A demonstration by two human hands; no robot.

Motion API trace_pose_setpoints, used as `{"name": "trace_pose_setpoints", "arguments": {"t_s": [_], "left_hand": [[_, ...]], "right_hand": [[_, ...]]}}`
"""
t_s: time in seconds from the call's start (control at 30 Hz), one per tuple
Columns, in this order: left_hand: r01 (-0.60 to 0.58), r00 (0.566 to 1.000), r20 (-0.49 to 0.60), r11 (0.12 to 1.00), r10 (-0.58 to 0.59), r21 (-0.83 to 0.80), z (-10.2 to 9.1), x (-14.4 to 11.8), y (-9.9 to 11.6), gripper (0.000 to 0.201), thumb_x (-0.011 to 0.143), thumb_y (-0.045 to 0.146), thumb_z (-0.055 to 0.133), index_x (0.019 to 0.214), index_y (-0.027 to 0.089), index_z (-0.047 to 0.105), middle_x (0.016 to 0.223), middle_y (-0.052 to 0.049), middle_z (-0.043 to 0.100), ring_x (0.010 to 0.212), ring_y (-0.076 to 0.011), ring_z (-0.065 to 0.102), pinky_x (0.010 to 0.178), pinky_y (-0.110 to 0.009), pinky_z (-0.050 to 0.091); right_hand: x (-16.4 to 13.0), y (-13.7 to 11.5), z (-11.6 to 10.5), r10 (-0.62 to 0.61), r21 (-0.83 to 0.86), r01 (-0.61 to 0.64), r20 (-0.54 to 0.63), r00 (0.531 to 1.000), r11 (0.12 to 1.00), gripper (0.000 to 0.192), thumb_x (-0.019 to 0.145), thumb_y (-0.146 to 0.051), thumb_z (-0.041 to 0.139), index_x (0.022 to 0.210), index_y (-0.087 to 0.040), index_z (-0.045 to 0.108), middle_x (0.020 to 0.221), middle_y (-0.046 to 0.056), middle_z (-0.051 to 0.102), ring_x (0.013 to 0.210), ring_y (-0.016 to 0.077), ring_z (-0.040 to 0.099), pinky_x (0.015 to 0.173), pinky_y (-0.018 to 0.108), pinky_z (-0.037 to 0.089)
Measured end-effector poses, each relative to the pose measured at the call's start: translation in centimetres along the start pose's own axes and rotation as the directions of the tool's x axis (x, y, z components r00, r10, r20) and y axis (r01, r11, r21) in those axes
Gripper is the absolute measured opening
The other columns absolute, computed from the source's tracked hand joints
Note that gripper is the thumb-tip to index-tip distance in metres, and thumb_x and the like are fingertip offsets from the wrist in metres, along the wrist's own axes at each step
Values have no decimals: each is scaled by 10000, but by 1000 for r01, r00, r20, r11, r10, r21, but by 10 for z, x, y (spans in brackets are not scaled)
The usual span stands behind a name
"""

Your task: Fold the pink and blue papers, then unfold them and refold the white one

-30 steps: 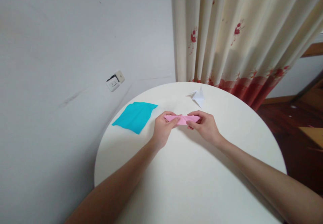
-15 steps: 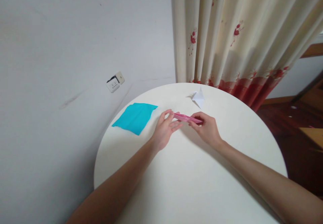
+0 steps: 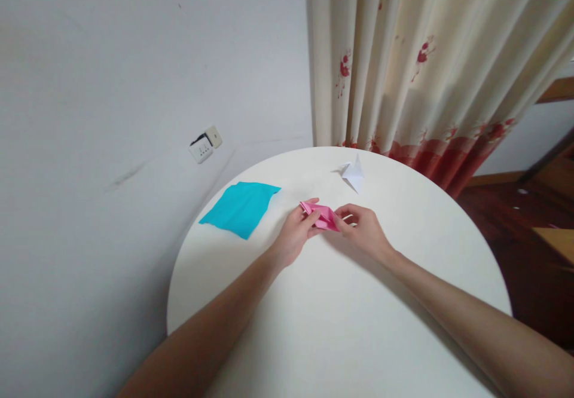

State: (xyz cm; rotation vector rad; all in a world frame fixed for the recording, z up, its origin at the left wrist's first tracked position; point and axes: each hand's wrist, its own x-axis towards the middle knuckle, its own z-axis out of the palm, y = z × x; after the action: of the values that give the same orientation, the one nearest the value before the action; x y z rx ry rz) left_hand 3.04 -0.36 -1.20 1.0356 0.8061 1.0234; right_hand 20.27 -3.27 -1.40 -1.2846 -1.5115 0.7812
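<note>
Between my hands is a piece of folded pink paper, held a little above the table with its folds partly spread. My left hand supports it from the left, thumb pressed on top and fingers underneath. At the paper's right end, my right hand pinches the edge between thumb and fingers. Beyond my hands, a white folded paper crane stands on the table. To the left lies a creased sheet of turquoise paper.
The round white table meets a pale wall on the left. A socket sits on that wall. Behind the table hangs a cream curtain with red flowers and a red hem. Dark wooden floor shows at the right.
The pink paper has turned from nearly edge-on to showing its folded face. My left thumb has come down on it, and my right hand has shifted slightly left along its end.
</note>
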Motion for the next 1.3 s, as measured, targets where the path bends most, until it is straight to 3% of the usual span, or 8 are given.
{"name": "trace_pose_setpoints", "arguments": {"t_s": [0.23, 0.37, 0.5, 0.77, 0.9, 1.07, 1.2, 1.3], "left_hand": [[29, 998, 61, 996, -35, 86, -2, 1, 1, 470, 858, 274, 658, 1310, 197, 554, 1275, -131, 632, 1087, -229, 638, 953, -428, 513], [27, 999, 27, 954, -36, 297, -5, 3, 1, 504, 853, 345, 663, 1327, 201, 568, 1188, -123, 675, 1034, -231, 643, 862, -362, 517], [-101, 988, -53, 864, 146, 494, -17, 11, -3, 481, 741, 322, 772, 1185, 166, 673, 994, -102, 717, 855, -218, 644, 833, -332, 491], [-173, 939, -174, 847, 296, 503, -38, 26, -9, 399, 708, 320, 782, 1077, 188, 710, 1002, -76, 715, 732, -160, 639, 712, -260, 502], [-184, 966, -72, 853, 249, 488, -36, 23, -3, 310, 749, 371, 742, 1002, 192, 740, 886, -59, 722, 643, -142, 624, 576, -224, 485], [-137, 986, -14, 852, 166, 506, -35, 15, 12, 328, 732, 409, 768, 958, 171, 758, 777, -54, 723, 617, -149, 634, 585, -240, 510], [-65, 995, -32, 855, 95, 515, -36, 13, 16, 321, 705, 470, 778, 807, 166, 765, 721, -65, 721, 667, -189, 660, 682, -317, 566], [-45, 996, -50, 873, 79, 486, -36, 14, 14, 324, 673, 473, 797, 755, 161, 764, 751, -83, 734, 706, -204, 669, 753, -362, 576]], "right_hand": [[0, 6, -2, 20, -60, -23, -38, 999, 998, 219, 846, -338, 579, 789, -163, 698, 721, 50, 715, 564, 159, 624, 511, 261, 451], [2, 8, -4, 22, -170, -33, -61, 998, 985, 201, 839, -318, 579, 769, -178, 704, 682, 40, 710, 561, 164, 621, 530, 263, 430], [-1, 5, -6, 34, -332, -32, 1, 999, 943, 266, 870, -340, 550, 747, -198, 738, 690, 57, 723, 588, 177, 622, 556, 275, 395], [10, 15, -22, 20, -460, -28, -23, 1000, 888, 333, 900, -327, 496, 701, -194, 727, 730, 94, 744, 657, 217, 657, 619, 297, 405], [18, 18, -28, -29, -406, 5, -54, 998, 914, 244, 872, -279, 524, 804, -191, 740, 843, 80, 762, 690, 209, 663, 658, 303, 440], [9, 3, -34, -91, -325, 143, 170, 981, 935, 240, 861, -359, 604, 1023, -210, 698, 897, 51, 736, 660, 168, 630, 646, 282, 452], [-1, -3, -40, -55, -289, 212, 469, 882, 933, 547, 689, -386, 804, 1183, -256, 608, 883, 17, 711, 619, 151, 597, 565, 245, 418], [-1, 1, -39, -67, -239, 214, 507, 859, 947, 315, 761, -345, 741, 1038, -230, 648, 764, -1, 679, 609, 144, 575, 553, 234, 395]]}}
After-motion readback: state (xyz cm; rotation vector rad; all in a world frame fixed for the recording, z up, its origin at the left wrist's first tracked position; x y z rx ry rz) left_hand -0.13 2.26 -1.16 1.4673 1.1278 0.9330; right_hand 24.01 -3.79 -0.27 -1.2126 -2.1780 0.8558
